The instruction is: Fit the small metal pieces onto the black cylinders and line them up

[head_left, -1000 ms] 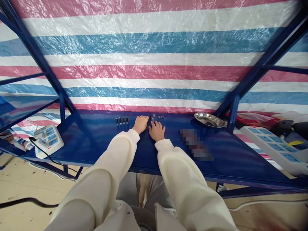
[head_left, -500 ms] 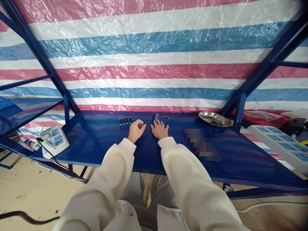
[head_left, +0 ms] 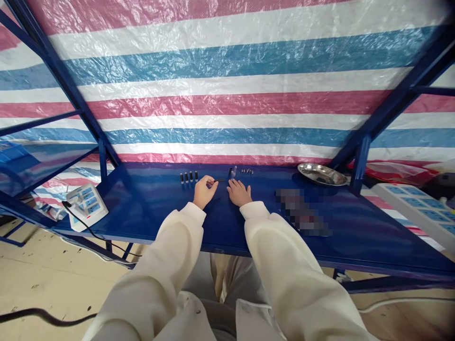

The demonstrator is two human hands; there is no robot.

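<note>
My left hand (head_left: 204, 191) pinches one end of a thin black stick (head_left: 219, 180), too small to name more exactly. The stick points right, toward my other hand. Palm down over the table, my right hand (head_left: 239, 192) has its fingers stretched out and thumb apart. Just beyond its fingertips lie a clear tube (head_left: 234, 169) and a short black piece (head_left: 230, 171). Several tiny shiny metal parts (head_left: 247, 171) sit in a row to their right. Left of my left hand, several small black cylinders with pale ends (head_left: 191, 176) are lined up.
An oval metal dish (head_left: 322, 174) rests at the back right of the blue table (head_left: 149, 199). A blurred-out dark object (head_left: 302, 213) lies right of my right arm. Power strips (head_left: 87, 207) stand at both sides. Striped sheeting (head_left: 227, 104) hangs behind.
The whole view has shifted slightly, so things appear a little further right. My right hand's fingers have drawn slightly closer together. The left hand still holds the black stick.
</note>
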